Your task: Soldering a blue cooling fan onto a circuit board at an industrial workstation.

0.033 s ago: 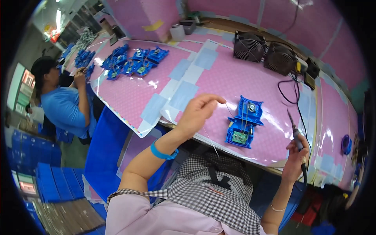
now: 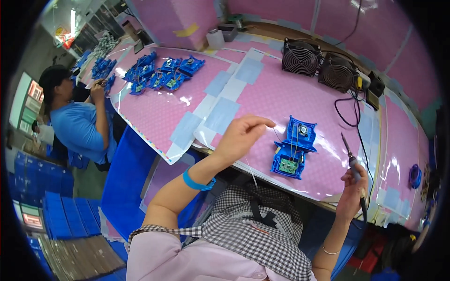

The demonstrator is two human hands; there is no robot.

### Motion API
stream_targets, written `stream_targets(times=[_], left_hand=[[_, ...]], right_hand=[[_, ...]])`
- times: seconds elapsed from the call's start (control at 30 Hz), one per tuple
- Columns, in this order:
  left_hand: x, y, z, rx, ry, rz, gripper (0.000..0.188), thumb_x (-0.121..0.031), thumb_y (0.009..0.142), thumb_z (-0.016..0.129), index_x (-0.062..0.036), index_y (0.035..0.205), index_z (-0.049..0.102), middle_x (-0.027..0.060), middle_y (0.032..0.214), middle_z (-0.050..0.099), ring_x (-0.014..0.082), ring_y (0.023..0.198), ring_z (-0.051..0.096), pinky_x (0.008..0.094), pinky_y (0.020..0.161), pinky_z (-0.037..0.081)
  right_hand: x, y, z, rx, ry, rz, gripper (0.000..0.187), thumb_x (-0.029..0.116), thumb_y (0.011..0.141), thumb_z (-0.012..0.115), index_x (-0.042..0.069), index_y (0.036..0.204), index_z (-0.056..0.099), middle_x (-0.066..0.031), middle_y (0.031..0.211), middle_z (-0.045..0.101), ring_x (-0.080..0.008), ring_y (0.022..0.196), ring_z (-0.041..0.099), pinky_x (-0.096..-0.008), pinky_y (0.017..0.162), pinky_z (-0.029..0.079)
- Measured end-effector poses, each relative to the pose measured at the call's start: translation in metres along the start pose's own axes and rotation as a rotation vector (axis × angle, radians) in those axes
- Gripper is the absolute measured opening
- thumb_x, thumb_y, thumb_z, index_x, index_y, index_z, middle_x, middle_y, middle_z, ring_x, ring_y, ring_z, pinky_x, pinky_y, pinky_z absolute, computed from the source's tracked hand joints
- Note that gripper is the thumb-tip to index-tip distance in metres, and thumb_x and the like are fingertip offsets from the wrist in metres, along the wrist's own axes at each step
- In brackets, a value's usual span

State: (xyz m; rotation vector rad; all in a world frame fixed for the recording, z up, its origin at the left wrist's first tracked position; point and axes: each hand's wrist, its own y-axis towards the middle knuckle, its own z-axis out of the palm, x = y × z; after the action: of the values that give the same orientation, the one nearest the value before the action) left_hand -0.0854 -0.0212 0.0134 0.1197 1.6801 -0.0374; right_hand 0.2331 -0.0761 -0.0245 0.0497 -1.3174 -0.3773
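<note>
My left hand (image 2: pixel 240 139) is closed in a pinch on a thin strand of solder wire (image 2: pixel 251 172), which trails below the hand toward my apron. A short end sticks out past the fingertips, close to an opened blue plastic housing (image 2: pixel 307 144) on the bench. The upper half of that housing holds a round metal part (image 2: pixel 303 130); a green circuit board (image 2: pixel 288 165) sits in the lower half, with thin wires running between the halves. To the right, my right hand (image 2: pixel 351 192) grips a soldering iron (image 2: pixel 354 165), tip pointing up and away, apart from the housing.
Two black fans (image 2: pixel 301 57) stand at the back right beside a looped black cable (image 2: pixel 358 112). Several blue housings (image 2: pixel 159 75) lie at the far left, near a co-worker in a blue shirt (image 2: pixel 77 126). A blue bin (image 2: pixel 123 182) sits below the bench's left edge.
The whole view has shifted slightly. My hands keep the same holds on the solder wire and the soldering iron.
</note>
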Motion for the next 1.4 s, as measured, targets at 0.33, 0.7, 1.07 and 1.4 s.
stream_targets(times=[0.33, 0.7, 1.07, 1.4], left_hand=[[0.001, 0.009, 0.025, -0.031, 0.627, 0.401, 0.013, -0.001, 0.075, 0.064, 0.0005, 0.087, 0.069, 0.0113, 0.075, 0.061, 0.0232, 0.067, 0.060, 0.0328, 0.059, 0.047], [0.008, 0.022, 0.040, -0.014, 0.704, 0.428, 0.013, 0.000, 0.076, 0.065, 0.0002, 0.087, 0.070, 0.0107, 0.074, 0.060, 0.0215, 0.064, 0.059, 0.0315, 0.055, 0.044], [0.003, 0.026, 0.043, -0.014, 0.706, 0.414, 0.013, 0.000, 0.075, 0.064, 0.0005, 0.086, 0.070, 0.0109, 0.073, 0.060, 0.0217, 0.063, 0.059, 0.0317, 0.054, 0.044], [0.006, 0.029, 0.044, -0.009, 0.700, 0.393, 0.013, 0.000, 0.075, 0.064, 0.0008, 0.087, 0.070, 0.0105, 0.074, 0.061, 0.0207, 0.063, 0.059, 0.0309, 0.054, 0.044]], right_hand=[[-0.011, 0.014, 0.050, 0.085, -0.182, 0.100, 0.018, 0.001, 0.085, 0.060, -0.008, 0.101, 0.063, -0.0144, 0.078, 0.064, -0.0159, 0.061, 0.060, -0.0257, 0.057, 0.049], [-0.027, 0.016, 0.058, 0.096, -0.236, 0.137, 0.019, 0.003, 0.087, 0.062, -0.008, 0.102, 0.065, -0.0136, 0.078, 0.067, -0.0153, 0.062, 0.062, -0.0247, 0.059, 0.051], [-0.030, 0.017, 0.058, 0.091, -0.243, 0.128, 0.019, 0.002, 0.086, 0.062, -0.007, 0.102, 0.065, -0.0120, 0.079, 0.067, -0.0132, 0.063, 0.062, -0.0233, 0.059, 0.051], [-0.030, 0.018, 0.056, 0.206, -0.446, -0.078, 0.018, -0.001, 0.081, 0.065, -0.004, 0.099, 0.067, -0.0093, 0.083, 0.067, -0.0112, 0.066, 0.062, -0.0223, 0.060, 0.049]])
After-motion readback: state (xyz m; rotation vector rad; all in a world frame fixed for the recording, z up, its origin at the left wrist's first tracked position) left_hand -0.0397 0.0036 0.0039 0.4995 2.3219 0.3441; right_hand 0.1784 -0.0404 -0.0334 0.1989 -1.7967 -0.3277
